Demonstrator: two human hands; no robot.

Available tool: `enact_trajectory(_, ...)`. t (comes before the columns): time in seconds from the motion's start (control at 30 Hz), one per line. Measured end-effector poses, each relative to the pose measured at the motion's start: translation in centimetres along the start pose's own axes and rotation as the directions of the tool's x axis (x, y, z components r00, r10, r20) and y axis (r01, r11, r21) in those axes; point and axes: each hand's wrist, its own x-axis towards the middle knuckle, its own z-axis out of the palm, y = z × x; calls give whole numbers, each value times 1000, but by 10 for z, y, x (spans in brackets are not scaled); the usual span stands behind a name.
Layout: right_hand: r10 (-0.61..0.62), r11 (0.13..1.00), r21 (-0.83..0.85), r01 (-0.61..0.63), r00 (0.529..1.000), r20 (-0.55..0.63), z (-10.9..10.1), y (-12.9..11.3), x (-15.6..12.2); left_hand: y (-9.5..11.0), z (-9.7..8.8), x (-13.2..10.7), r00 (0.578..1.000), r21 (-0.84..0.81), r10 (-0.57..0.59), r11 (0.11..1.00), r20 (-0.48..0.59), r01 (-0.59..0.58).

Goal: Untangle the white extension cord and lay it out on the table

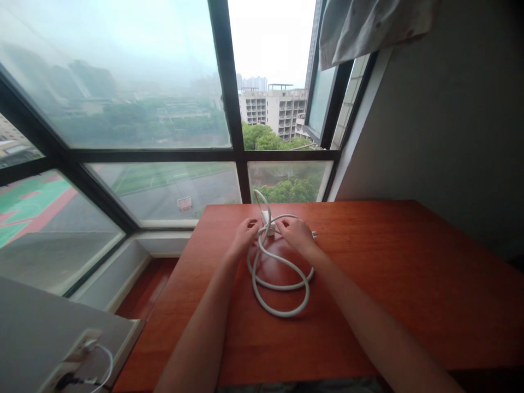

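A thick white cable (282,314) lies in loose loops on the reddish-brown wooden table, and one loop stands up above the rest. Between my hands is a small white block (268,222), partly covered by the cable, so I cannot tell what it is. My left hand (246,234) is closed, its fingertips pinched at the cable on the block's left side. From the other side, my right hand (295,233) also pinches at the cable close to the block. Just past the right hand, a small white plug-like end (314,234) with prongs shows.
The wooden table (388,262) ends at a window with dark frames (241,155), whose right part is open. A grey curtain (368,27) hangs at the upper right. Low on the left, a wall socket (84,346) holds a white and a black plug.
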Motion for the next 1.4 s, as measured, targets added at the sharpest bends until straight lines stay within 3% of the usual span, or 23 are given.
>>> enact_trajectory(0.13, 49, 997, 52, -53, 997, 60, 0, -14, 5, -3, 3, -1, 999, -51, -32, 998, 2, 32)
enact_trajectory(0.27, 177, 966, 163, -201, 973, 150, 18, -16, 16, -4, 6, -1, 1000, -129, -11, 992, 26, 14)
enact_trajectory(0.37, 202, 873, 410, -263, 961, 186, 34, -14, 22, -6, 9, -1, 1000, -154, -1, 988, 15, 3)
enact_trajectory(0.47, 194, 789, 548, -279, 958, 209, 40, -12, 22, -6, 11, -3, 999, -130, 26, 991, 22, -23)
enact_trajectory(0.57, 165, 734, 613, -292, 952, 257, 38, -9, 18, -4, 12, -3, 997, -52, 78, 995, -17, -79)
enact_trajectory(0.77, 36, 460, 801, -384, 909, 415, 27, 0, 13, -5, 6, 3, 982, 106, 181, 979, -54, -174)
enact_trajectory(0.93, 64, 512, 774, -372, 915, 398, 18, 3, 9, -10, -10, 11, 972, 240, 201, 956, -124, -168)
enact_trajectory(1.07, 90, 576, 762, -296, 949, 301, 8, 5, 6, -13, -18, 12, 978, 125, 177, 979, -112, -163)
enact_trajectory(1.23, 76, 543, 786, -294, 950, 303, -1, 10, 4, -12, -22, 10, 985, 26, 159, 987, -67, -157)
enact_trajectory(1.4, 94, 534, 780, -327, 939, 330, -6, 15, 1, 2, -23, 3, 963, 331, 256, 918, -81, -217)
